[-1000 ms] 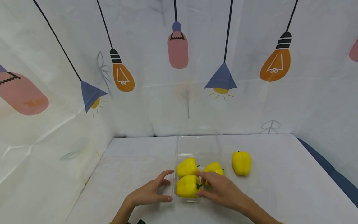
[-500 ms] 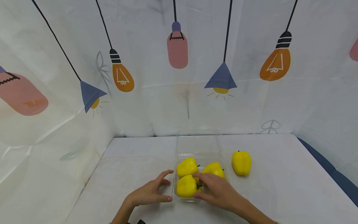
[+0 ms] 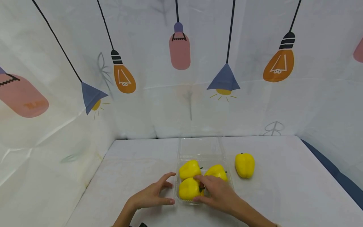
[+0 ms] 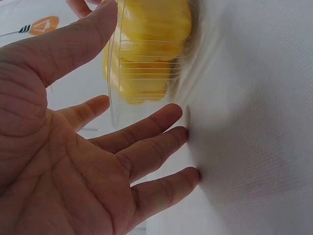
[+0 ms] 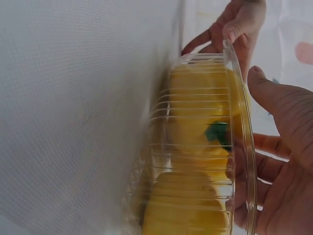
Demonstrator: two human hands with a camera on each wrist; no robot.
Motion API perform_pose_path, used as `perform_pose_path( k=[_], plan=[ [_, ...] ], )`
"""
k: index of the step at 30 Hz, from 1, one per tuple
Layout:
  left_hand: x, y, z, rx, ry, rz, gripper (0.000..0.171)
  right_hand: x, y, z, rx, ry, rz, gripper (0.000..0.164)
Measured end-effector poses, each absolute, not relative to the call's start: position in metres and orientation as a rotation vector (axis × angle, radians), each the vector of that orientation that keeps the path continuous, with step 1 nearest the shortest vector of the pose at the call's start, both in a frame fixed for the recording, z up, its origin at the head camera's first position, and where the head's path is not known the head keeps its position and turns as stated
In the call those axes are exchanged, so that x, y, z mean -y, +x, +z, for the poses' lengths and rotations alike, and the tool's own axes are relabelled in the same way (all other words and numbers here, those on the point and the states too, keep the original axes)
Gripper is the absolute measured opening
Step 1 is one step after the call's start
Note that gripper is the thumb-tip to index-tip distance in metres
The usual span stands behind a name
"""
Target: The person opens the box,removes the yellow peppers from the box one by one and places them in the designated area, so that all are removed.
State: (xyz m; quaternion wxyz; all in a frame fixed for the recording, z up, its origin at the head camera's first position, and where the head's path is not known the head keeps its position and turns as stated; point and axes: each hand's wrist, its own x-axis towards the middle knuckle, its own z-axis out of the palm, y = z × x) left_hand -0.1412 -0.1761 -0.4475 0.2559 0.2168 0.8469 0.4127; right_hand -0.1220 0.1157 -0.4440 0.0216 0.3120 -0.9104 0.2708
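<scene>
Yellow bell peppers fill much of a clear plastic clamshell box (image 3: 208, 160) whose lid lies back. The nearest bell pepper (image 3: 188, 189) has a dark green stem (image 5: 218, 133) pointing right. Behind it sit a back-left bell pepper (image 3: 190, 169) and a right-hand bell pepper (image 3: 216, 171). My right hand (image 3: 219, 194) reaches over the box's right side, its thumb and fingers spread loosely about the stem end of the nearest pepper. In the right wrist view the fingers dip inside the rim. My left hand (image 3: 151, 195) stands spread beside the box's left wall, holding nothing.
A further yellow bell pepper (image 3: 245, 165) stands on the white table (image 3: 283, 176), right of the box. A white sheet (image 3: 158, 110) printed with lamps hangs behind and at the left. Dark blue fabric (image 3: 326, 160) shows past the table's right edge.
My right hand has slid slightly left, farther over the nearest bell pepper. That pepper and the left hand have stayed almost where they were.
</scene>
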Motion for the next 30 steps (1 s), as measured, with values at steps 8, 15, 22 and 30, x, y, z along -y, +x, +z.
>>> perform_pose_path(
  k=[8, 15, 22, 30],
  plan=[
    [0.1759, -0.1409, -0.4461, -2.320, 0.596, 1.101, 0.083, -0.1101, -0.1226, -0.4469, 2.859, 0.902, 0.736, 0.072],
    [0.1752, -0.1413, -0.4443, -2.321, 0.571, 1.093, 0.083, -0.1083, -0.1232, -0.4473, 2.870, 0.890, 0.670, 0.075],
    [0.1759, -0.1411, -0.4450, -2.318, 0.578, 1.095, 0.083, -0.1081, -0.1248, -0.4471, 2.895, 0.885, 0.696, 0.073],
    [0.1764, -0.1411, -0.4464, -2.306, 0.568, 1.109, 0.082, -0.1082, -0.1255, -0.4473, 2.879, 0.906, 0.709, 0.068]
  ],
)
